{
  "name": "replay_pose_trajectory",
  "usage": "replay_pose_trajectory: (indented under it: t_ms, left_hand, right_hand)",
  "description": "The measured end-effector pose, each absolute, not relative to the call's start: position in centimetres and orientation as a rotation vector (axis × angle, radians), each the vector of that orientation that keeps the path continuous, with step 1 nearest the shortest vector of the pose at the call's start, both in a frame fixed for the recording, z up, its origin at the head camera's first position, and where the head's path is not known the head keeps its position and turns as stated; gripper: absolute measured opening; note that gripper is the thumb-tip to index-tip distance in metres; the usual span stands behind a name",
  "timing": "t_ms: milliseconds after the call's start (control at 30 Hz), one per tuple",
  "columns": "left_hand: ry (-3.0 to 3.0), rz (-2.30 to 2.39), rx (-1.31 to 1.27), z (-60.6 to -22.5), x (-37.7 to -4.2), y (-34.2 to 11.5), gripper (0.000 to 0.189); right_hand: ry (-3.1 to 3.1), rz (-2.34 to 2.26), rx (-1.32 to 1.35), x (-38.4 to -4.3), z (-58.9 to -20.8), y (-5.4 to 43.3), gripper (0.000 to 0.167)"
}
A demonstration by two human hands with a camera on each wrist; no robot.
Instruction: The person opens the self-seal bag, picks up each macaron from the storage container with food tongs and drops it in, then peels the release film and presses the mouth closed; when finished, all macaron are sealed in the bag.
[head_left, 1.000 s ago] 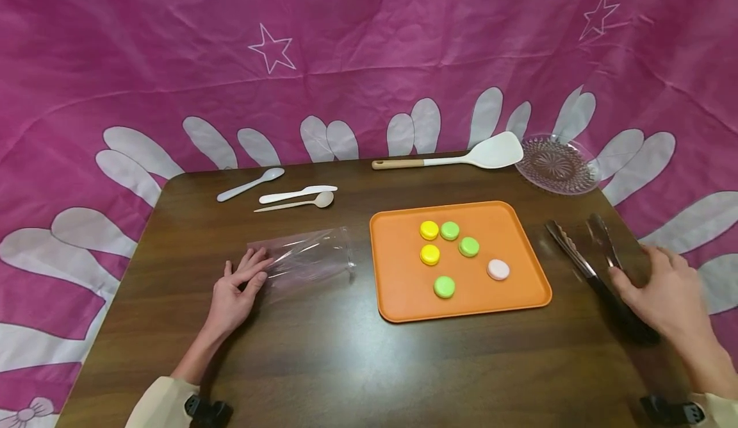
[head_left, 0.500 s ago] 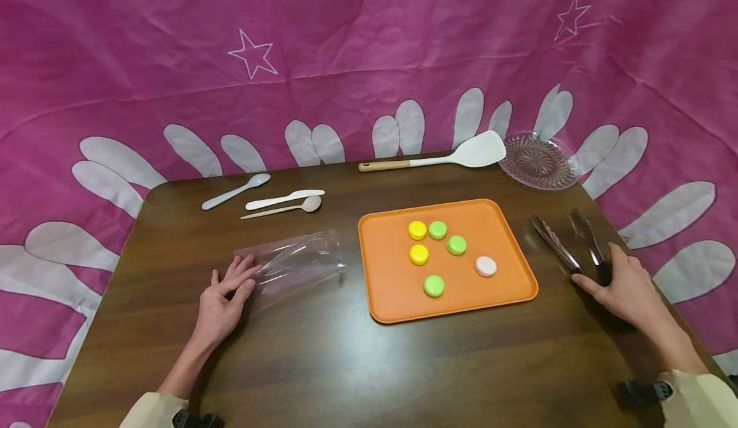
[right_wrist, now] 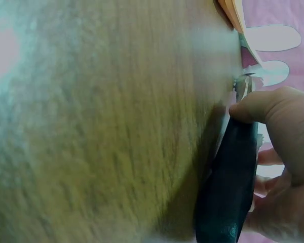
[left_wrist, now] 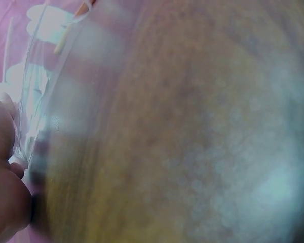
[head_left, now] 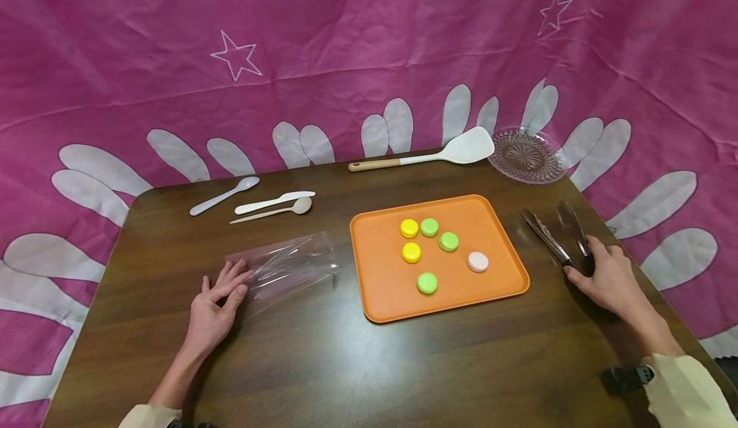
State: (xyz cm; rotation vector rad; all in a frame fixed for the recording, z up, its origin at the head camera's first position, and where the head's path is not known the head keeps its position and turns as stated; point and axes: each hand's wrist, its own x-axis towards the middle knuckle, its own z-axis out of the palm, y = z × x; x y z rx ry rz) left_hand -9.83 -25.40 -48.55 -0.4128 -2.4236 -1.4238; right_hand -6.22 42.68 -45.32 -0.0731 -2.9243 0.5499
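Note:
In the head view my left hand (head_left: 212, 312) pinches the near-left end of a clear plastic bag (head_left: 291, 264) that lies on the wooden table. The left wrist view shows the film (left_wrist: 38, 116) bunched at the fingertips. On the right, my right hand (head_left: 608, 280) grips a pair of tongs (head_left: 548, 239) with black handles and metal arms spread apart. Up close, the thumb presses on the black handle (right_wrist: 228, 177), with fingers curled on its other side. Between the hands is an orange tray (head_left: 380, 293) bearing yellow macarons (head_left: 411, 252), green macarons (head_left: 427, 283) and a pale pink macaron (head_left: 477, 261).
A white spoon (head_left: 225, 197), white knife (head_left: 273, 202) and beige spoon (head_left: 277, 213) lie at the back left. Along the back edge are a white spatula (head_left: 467, 147) with a wooden handle and a clear patterned plate (head_left: 527, 156). A pink curtain (head_left: 346, 50) hangs behind.
The right hand has closed round the tongs' handles, and the tongs' arms stand a little nearer each other. The left hand stays at the bag; the head view has shifted slightly rightward.

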Motion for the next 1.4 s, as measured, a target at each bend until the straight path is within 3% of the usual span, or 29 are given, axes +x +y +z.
replay_pose_trajectory:
  t_ms: [700,900,1100,1400]
  left_hand:
    - [-2.433,-1.401,-0.452,-48.8,-10.3,-25.1,0.032]
    - [-2.422,-1.379,-0.43,-47.1,-9.5,-24.3,0.029]
    - [-2.423,-1.369,-0.426,-47.4,-9.6,-24.7,0.029]
    - [-2.429,-1.364,-0.453,-49.1,-10.3,-25.7,0.031]
  right_hand:
    - [-2.699,0.551,0.482,-3.8,-43.2,41.6,0.067]
    - [-2.684,0.442,0.678,-3.7,-42.3,41.2,0.06]
    - [-2.733,0.301,0.734,-3.6,-41.4,40.8,0.076]
    - [-2.796,0.261,0.734,-3.3,-41.6,40.0,0.072]
